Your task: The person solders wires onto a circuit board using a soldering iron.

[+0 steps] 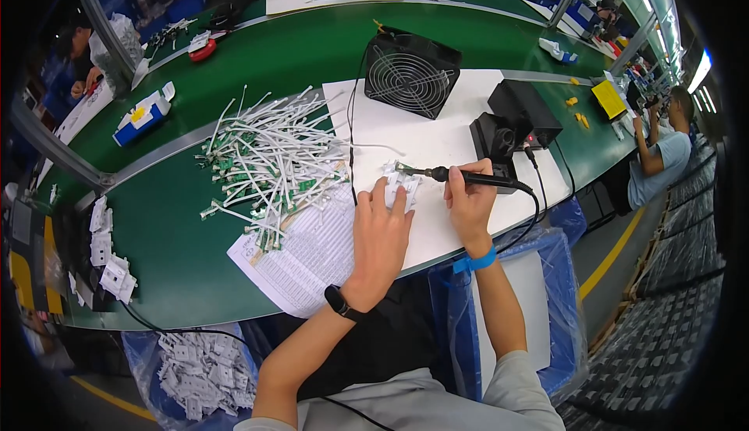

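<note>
My right hand (470, 201) is closed round the handle of a black soldering iron (477, 177). The iron's tip points left and meets a small green circuit board (404, 168) at the top of a white plastic housing (401, 189). My left hand (382, 232) presses its fingertips on that housing and holds it against the white board (437, 228). Whether the tip touches the solder point is too small to tell. To the left of my hand lies a heap of white wires with green circuit boards (273, 154), partly over a printed sheet (300, 267).
A black fan (412, 76) stands behind my hands. The black soldering station (527, 115) and iron stand (491, 138) are at the right. White housings (117, 277) lie at the left edge; more fill a lined bin (207, 372) below. Another blue bin (519, 314) stands lower right. Co-workers sit nearby.
</note>
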{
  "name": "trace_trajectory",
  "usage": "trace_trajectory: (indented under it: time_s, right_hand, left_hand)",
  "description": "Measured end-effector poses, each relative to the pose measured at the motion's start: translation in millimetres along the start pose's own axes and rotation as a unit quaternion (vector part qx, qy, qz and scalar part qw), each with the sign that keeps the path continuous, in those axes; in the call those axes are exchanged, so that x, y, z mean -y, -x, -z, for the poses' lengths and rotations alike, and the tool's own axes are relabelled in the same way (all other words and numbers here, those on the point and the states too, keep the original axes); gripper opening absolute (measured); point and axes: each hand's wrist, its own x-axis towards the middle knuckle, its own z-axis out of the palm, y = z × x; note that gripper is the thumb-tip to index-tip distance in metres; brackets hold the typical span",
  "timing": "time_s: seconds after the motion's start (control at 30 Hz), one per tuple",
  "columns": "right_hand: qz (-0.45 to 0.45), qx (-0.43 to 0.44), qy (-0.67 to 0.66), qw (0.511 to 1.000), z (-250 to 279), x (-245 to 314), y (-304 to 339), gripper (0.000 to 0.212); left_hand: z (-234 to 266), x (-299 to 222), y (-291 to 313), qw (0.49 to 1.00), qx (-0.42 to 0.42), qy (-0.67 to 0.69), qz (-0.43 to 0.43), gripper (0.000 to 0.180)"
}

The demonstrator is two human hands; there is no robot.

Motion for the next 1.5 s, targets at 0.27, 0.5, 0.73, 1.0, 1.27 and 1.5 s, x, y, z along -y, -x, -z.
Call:
trace_trajectory:
  time_s: [0.27, 0.5, 0.73, 1.0, 1.27, 1.5]
  right_hand:
    - [-0.006, -0.026, -0.040, 0.999, 3, 4, 3, 0.016]
    - [-0.020, -0.004, -0.025, 0.999, -1, 4, 5, 0.017]
    - [0.021, -0.070, -0.037, 0.997, 5, 5, 4, 0.012]
    - [0.058, -0.081, -0.009, 0.995, 12, -2, 7, 0.010]
    - [0.035, -0.062, -0.005, 0.997, 10, 2, 7, 0.011]
    - [0.041, -0.063, 0.018, 0.997, 9, 1, 7, 0.013]
  left_hand:
    - [0, -1, 0, 1.000, 0.004, -0.002, 0.008, 0.036]
    - [0, -3, 1, 1.000, 0.005, 0.005, 0.011, 0.036]
    - [1, -2, 0, 1.000, 0.007, 0.008, 0.012, 0.035]
    - [1, 0, 0, 1.000, 0.012, 0.004, -0.008, 0.040]
    - [0, 0, 1, 1.000, 0.007, 0.005, -0.008, 0.040]
    - [1, 0, 0, 1.000, 0.008, 0.002, -0.007, 0.040]
